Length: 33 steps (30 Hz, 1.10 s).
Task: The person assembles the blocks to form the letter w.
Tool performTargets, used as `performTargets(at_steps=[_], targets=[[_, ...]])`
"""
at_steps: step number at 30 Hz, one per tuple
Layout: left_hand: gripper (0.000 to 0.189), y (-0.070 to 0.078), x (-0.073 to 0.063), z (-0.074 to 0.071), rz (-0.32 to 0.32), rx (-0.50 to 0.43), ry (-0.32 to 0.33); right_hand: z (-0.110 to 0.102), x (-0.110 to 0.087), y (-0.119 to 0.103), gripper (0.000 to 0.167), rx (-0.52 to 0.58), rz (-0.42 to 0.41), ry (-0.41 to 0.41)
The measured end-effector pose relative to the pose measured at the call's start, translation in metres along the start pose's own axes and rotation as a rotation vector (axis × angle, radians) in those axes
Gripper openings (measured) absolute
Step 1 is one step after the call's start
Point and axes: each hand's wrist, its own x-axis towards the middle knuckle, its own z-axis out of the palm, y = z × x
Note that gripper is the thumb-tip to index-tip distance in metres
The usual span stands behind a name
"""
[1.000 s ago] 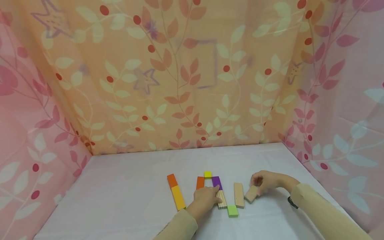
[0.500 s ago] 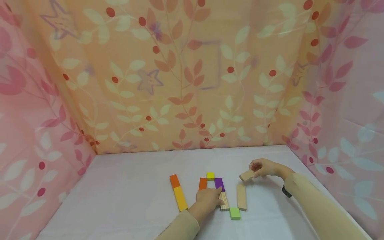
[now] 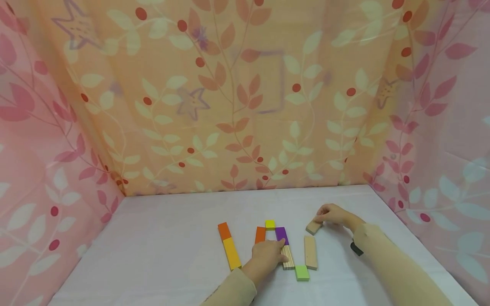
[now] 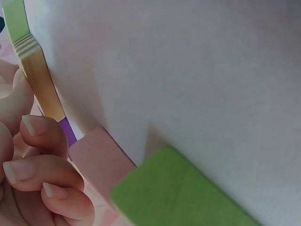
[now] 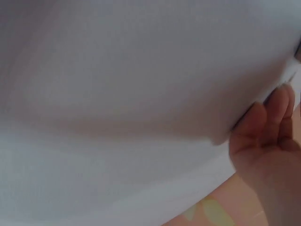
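Observation:
My right hand pinches a small plain wooden block at the far end of a longer plain wooden block. In the right wrist view the held block is mostly out of sight. My left hand touches a purple block with the index finger, while the thumb lies at a striped wooden block adjoining it. Its other fingers curl loosely in the left wrist view, near a pink block and a green block. A light green block links the striped and longer blocks.
A yellow cube sits between the purple block and an orange block, partly covered by my left hand. Left of these, another orange block meets a yellow-orange block. White cloth covers the table; patterned curtains surround it.
My right hand has carried the small wooden block from the right side of the longer plain block to its far end and turned it. The left hand has stayed on the purple and striped blocks.

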Motion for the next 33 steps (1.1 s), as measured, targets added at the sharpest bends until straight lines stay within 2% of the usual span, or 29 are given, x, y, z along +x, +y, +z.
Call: performTargets(at_steps=[3,8,13,19,28,33], targets=[[0.058,0.0,0.001,0.001,0.005,0.0,0.004,0.008,0.001,-0.001,0.022,0.003,-0.03,-0.008],[0.058,-0.002,0.003,0.003,0.019,-0.029,0.007,0.015,0.002,-0.002,0.026,0.005,-0.101,-0.009],[0.058,-0.004,0.003,0.003,0.031,-0.049,0.018,0.019,0.003,-0.005,0.028,-0.019,-0.121,-0.004],[0.057,-0.006,0.001,0.002,0.037,-0.062,0.019,0.027,0.004,-0.012,0.029,-0.012,-0.136,-0.038],[0.057,-0.007,0.002,0.002,0.043,-0.045,0.035,0.033,0.005,-0.016,0.028,0.004,-0.142,-0.045],[0.055,-0.007,0.002,0.002,0.073,-0.022,0.059,0.031,0.003,-0.015,0.029,0.012,-0.158,-0.045]])
